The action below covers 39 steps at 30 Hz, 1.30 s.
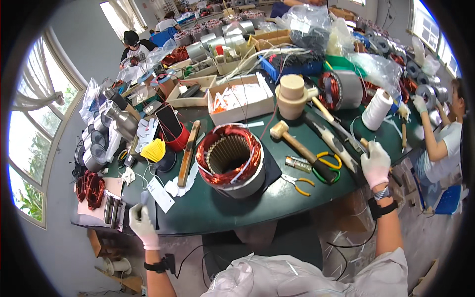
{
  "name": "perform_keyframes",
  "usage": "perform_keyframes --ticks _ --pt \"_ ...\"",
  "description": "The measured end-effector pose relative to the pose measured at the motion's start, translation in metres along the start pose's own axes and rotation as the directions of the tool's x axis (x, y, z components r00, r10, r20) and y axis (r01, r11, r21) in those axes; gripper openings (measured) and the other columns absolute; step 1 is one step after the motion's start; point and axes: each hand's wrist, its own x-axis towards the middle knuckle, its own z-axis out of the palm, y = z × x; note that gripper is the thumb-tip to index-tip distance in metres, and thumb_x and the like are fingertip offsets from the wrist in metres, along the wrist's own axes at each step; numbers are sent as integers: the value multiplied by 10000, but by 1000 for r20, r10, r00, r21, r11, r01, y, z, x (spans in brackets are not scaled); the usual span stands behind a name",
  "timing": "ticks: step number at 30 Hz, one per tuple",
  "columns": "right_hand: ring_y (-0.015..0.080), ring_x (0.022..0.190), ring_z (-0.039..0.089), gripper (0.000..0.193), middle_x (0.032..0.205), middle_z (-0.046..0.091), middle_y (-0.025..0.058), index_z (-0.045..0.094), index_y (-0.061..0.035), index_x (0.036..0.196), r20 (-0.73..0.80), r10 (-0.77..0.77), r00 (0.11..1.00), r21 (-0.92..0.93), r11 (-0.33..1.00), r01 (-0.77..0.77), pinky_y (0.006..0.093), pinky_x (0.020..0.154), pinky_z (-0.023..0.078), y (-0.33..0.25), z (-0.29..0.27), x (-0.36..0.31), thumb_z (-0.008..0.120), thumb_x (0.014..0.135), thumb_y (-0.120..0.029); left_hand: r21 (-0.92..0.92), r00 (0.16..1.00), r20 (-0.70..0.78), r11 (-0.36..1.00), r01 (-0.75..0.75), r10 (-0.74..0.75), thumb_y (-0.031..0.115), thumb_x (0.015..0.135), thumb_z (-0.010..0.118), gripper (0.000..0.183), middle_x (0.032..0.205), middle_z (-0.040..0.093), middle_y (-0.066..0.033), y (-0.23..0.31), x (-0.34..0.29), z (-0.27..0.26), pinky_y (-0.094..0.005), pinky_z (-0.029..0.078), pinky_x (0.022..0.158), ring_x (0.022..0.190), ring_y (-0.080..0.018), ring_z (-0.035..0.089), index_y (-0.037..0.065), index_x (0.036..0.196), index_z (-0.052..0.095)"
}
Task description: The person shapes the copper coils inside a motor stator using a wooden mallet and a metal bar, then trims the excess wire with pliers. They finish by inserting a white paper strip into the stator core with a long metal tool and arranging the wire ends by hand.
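A motor stator [230,158] with copper windings stands on a dark mat in the middle of the green table [222,210]. My left hand [142,222], in a white glove, is curled over the table's front-left edge, beside a metal block [113,212]. At the table's right edge, my gloved right hand [376,164] is closed around a wooden-handled tool [364,142], whose tip shows above the fist. A wooden mallet [297,144], yellow-handled pliers [329,161] and small cutters [299,183] lie between the stator and my right hand.
Also on the table: a white thread spool [377,109], a round wooden block [292,94], a cardboard box [241,99], a phone on a red cup [170,126], a yellow bundle [154,150], more stators. One person [440,141] works at the right; others sit far left.
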Motion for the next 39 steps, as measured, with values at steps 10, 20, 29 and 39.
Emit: perform_keyframes --ticks 10,20,29,39 --pt "334 727 605 189 807 604 137 749 -15 1072 56 -105 993 578 814 53 410 743 503 -53 -83 -71 698 893 -47 -2 319 318 337 -941 893 -15 717 826 294 947 683 -45 183 -65 128 -409 495 807 860 -258 650 108 975 757" --pt "163 1071 648 294 1126 731 73 697 3 1242 -306 430 850 706 701 -100 338 1036 469 -5 -128 -62 545 1124 -219 13 355 373 378 -926 857 -16 690 829 300 1272 672 -146 178 -68 142 -564 439 1101 1239 -406 607 111 951 755" --pt "216 1178 623 476 1220 686 128 601 13 1447 -220 647 730 543 703 -460 369 1086 432 268 -116 -220 467 1140 -325 -88 435 385 501 -861 814 19 694 849 312 1260 673 -144 187 -71 151 -541 426 1108 1191 -365 626 114 973 745" --pt "275 917 685 373 1109 719 161 692 -7 1315 -45 105 993 341 936 -83 394 796 521 32 -126 -192 537 1076 -249 -114 430 419 516 -849 800 37 698 853 269 1219 675 -146 194 -74 160 -514 436 1040 1158 -385 603 100 938 749"
